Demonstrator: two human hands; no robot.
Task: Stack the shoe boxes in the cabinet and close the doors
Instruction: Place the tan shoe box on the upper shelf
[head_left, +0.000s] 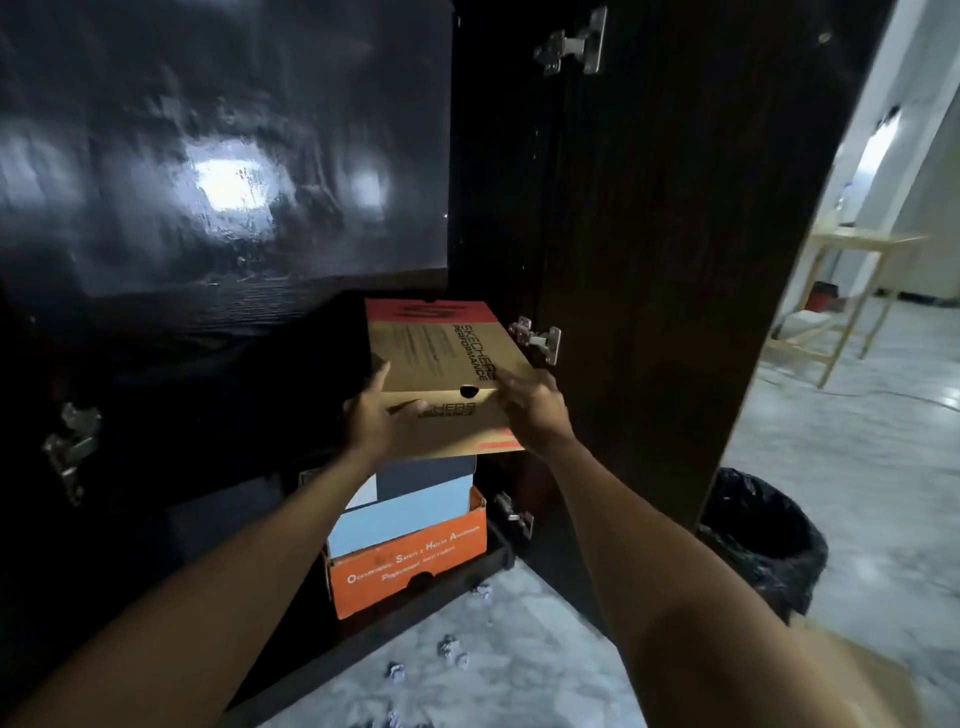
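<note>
Shoe boxes occupy the right-hand bay of the dark cabinet (493, 156), whose right door (675, 260) stands swung wide open with three metal hinges (574, 44) visible along its inner edge. I hold a tan cardboard shoe box (447, 353) with a red band across its far end and black lettering on its lid; it sits above the stack, level with the middle hinge, its near end tilted slightly toward me. My left hand (371, 415) grips the near left corner of this box, thumb laid across the front face and fingers wrapped around the left side. My right hand (530, 410) is pressed against the near right corner, fingers partly curled over the lid edge and the front face. Both hands are closed on the box, not open. Below it, inside the cabinet, a box with a dark lid and a pale blue side (410, 506) rests on an orange box (410, 569) printed with white text, which stands at the cabinet's bottom edge. Whether the tan box touches the one beneath cannot be determined. The left door (208, 145) is glossy black and reflects light. Crumpled paper scraps (452, 649) lie on the pale marbled floor (519, 665) in front of the cabinet. A bin lined with a black bag (763, 535) stands just beside the open right door, and a light wooden frame (852, 301) stands well apart in the room beyond.
</note>
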